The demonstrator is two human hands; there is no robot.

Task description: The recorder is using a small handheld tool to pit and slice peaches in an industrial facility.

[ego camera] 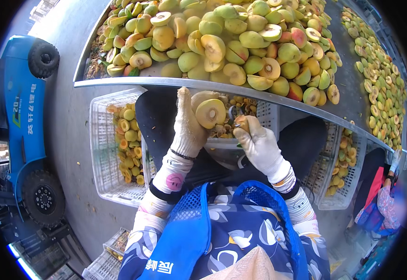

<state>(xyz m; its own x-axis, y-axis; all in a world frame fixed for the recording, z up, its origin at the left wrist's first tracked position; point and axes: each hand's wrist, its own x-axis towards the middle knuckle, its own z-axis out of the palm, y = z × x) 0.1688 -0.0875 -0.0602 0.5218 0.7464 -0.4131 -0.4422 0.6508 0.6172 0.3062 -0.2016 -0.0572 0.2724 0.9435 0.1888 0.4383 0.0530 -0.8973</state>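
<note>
My left hand (pixel 191 120), in a knitted work glove, holds a yellow stone-fruit half (pixel 211 113) with its cut face up. The pit sits in the middle of that face. Just to the right, my gloved right hand (pixel 257 141) is closed around a small pitting tool (pixel 239 120) with a curved metal end; much of it is hidden by the fingers. Both hands are below the metal rim (pixel 189 83) of a sorting table heaped with halved stone fruit (pixel 233 45). Under them, a white crate (pixel 268 113) contains pits and scraps.
A plastic crate of pitted halves (pixel 100 147) stands left of my legs, another crate (pixel 355 175) to the right. A blue forklift (pixel 25 112) is parked at far left. Another person's gloved hand (pixel 396 161) is at the table's far right. Stacked crates (pixel 105 264) sit behind me.
</note>
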